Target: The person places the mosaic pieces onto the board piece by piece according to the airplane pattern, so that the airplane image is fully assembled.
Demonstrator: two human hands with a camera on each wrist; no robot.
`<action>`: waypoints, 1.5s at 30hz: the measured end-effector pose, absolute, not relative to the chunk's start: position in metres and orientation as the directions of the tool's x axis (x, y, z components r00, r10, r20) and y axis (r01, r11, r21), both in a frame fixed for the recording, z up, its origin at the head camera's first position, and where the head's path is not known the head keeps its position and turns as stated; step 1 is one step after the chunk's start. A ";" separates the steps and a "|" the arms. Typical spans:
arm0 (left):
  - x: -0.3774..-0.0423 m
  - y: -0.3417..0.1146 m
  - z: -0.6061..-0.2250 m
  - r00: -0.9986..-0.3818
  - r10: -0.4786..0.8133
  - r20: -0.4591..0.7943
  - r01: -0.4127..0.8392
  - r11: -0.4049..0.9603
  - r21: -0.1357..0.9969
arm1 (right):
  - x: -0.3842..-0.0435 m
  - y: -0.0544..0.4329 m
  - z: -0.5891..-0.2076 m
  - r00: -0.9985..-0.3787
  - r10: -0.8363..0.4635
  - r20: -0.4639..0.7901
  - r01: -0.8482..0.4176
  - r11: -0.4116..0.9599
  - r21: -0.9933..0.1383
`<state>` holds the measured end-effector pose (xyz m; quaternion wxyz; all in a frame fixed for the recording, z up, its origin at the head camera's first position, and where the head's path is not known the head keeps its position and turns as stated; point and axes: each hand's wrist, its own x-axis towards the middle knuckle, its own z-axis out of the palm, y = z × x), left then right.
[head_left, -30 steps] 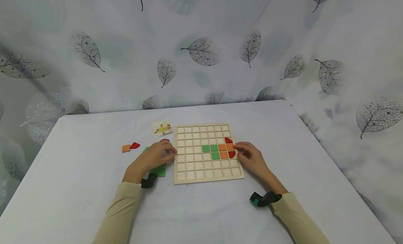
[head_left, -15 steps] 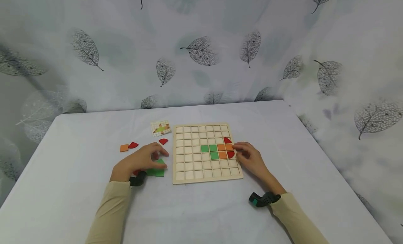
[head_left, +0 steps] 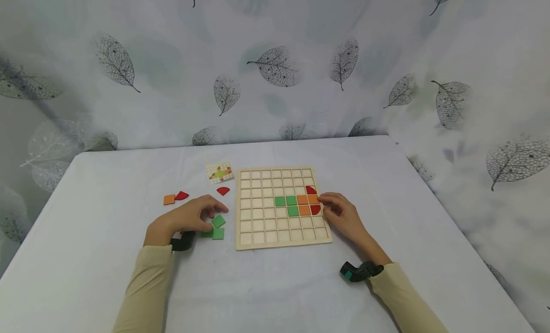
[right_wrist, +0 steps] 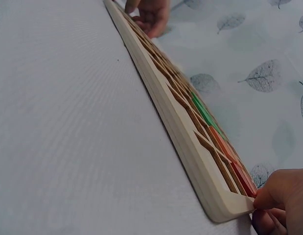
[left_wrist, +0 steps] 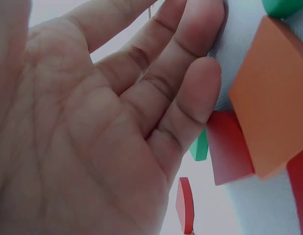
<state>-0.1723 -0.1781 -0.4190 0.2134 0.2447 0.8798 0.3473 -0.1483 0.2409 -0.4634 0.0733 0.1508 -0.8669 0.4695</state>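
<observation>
Sleeves [head_left: 142,290]: beige, both coming over the near part of the white tabletop [head_left: 266,295].
Wrist cameras [head_left: 362,271]: black, one on each wrist; the left one sits low near the loose pieces, so a sideways sweep of this arm might push some away.
Right hand [head_left: 343,218]: thumb and bent fingers meet on the right rim of the board, and seem to hold it. If they press or pull unevenly, the board could slide or tip.
Left hand [head_left: 185,216]: fingers and thumb are apart, with nothing visible between them. The thumb tip is at the green tiles; touching or only above, I cannot tell.
Green tiles [head_left: 218,234]: three are visible lying flat, left of the board, close together. A careless pinch might take two, or make one skid, because they are thin and crowded.
Wooden board [head_left: 258,247]: flat, in the middle; three green, three orange and two red pieces sit in its right half. The orange tile [head_left: 313,199] beside the right fingertips could be lifted by a small slip.
Red quarter piece [head_left: 223,191]: alone, between left hand and pattern card.
Pattern card [head_left: 219,173]: beyond the left hand, near the board's far left corner.
Leaf-print cloth [head_left: 172,61]: hangs behind everything.
</observation>
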 end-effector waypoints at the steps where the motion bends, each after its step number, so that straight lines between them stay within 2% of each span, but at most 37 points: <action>1: -0.172 -0.178 -0.418 -0.791 0.576 -0.208 0.279 0.641 0.715 | -0.149 0.241 -0.463 -0.946 -0.189 0.262 -0.323 0.516 -0.793; 15: -0.173 -0.170 -0.418 -0.833 0.502 -0.232 0.201 0.666 0.718 | -0.152 0.243 -0.466 -0.955 -0.178 0.237 -0.296 0.505 -0.811; 26: -0.176 -0.164 -0.423 -0.847 0.502 -0.176 0.263 0.683 0.681 | -0.150 0.242 -0.466 -0.954 -0.179 0.241 -0.299 0.508 -0.807; 35: -0.175 -0.163 -0.419 -0.857 0.485 -0.175 0.248 0.685 0.685 | -0.151 0.242 -0.467 -0.951 -0.179 0.252 -0.309 0.504 -0.807; 45: -0.174 -0.159 -0.417 -0.861 0.490 -0.134 0.288 0.687 0.667 | -0.152 0.244 -0.470 -0.940 -0.188 0.284 -0.341 0.495 -0.799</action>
